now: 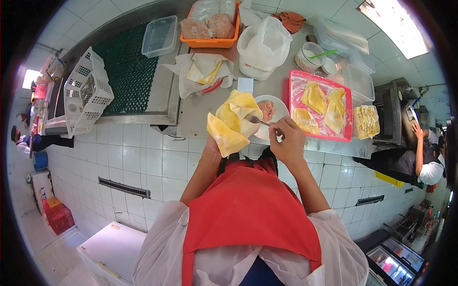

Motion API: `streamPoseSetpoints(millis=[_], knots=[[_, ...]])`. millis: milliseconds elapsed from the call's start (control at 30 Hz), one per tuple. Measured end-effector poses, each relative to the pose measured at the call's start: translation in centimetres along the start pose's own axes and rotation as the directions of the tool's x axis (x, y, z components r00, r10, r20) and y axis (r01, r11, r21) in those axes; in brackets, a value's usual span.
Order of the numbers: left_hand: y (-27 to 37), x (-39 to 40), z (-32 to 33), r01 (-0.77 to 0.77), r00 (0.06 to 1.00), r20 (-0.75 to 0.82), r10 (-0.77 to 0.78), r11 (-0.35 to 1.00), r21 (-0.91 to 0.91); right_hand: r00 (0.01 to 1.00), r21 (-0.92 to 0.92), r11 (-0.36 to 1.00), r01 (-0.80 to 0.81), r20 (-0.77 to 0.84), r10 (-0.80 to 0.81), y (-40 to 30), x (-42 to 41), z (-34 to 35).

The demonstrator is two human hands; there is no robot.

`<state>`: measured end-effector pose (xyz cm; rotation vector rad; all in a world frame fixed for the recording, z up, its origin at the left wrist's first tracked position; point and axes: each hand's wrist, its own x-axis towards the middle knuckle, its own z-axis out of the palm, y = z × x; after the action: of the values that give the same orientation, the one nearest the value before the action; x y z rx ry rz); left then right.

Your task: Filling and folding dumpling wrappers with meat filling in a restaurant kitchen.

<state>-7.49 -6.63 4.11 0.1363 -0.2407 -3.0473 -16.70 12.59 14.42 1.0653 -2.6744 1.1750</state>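
Observation:
My left hand (214, 147) holds a stack of yellow dough wrappers (230, 121) from below; the wrappers hide most of its fingers. In my right hand (286, 137) is a small metal utensil (262, 122), its tip at the folded top wrapper. Behind it stands a white plate (281, 105) with minced meat (267, 110). To the right, a pink tray (349, 107) dusted with flour holds several yellow dough pieces (314, 97). A clear container (365, 122) of folded yellow pieces is beside the tray. More wrappers (204, 73) lie on white cloth or paper at the left.
A white bucket (257, 68) with a plastic bag and an orange basket (211, 43) of bagged food stand at the back. A tub (309, 59) holds a green-handled utensil. A white crate (87, 93) stands left. People (425, 157) (27, 141) are at both sides.

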Motion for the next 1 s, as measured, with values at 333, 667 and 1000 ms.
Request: streamPoseSetpoints(millis=[333, 667, 1000], knots=[[0.5, -1.0, -2.0, -0.021, 0.996, 0.084, 0.030, 0.994, -0.110, 0.993, 0.192, 0.975, -0.114, 0.014, 0.113, 2.8, -1.9, -0.4], [-0.4, 0.0, 2.4, 0.034, 0.993, -0.118, -0.015, 0.986, 0.165, 0.991, 0.044, 0.998, 0.033, 0.132, -0.038, 0.3, 2.7, -1.2], [-1.0, -0.1, 2.3, 0.069, 0.990, -0.137, -0.032, 0.959, 0.276, 0.894, 0.024, 0.957, 0.290, 0.351, -0.279, -0.5, 3.0, 1.2]])
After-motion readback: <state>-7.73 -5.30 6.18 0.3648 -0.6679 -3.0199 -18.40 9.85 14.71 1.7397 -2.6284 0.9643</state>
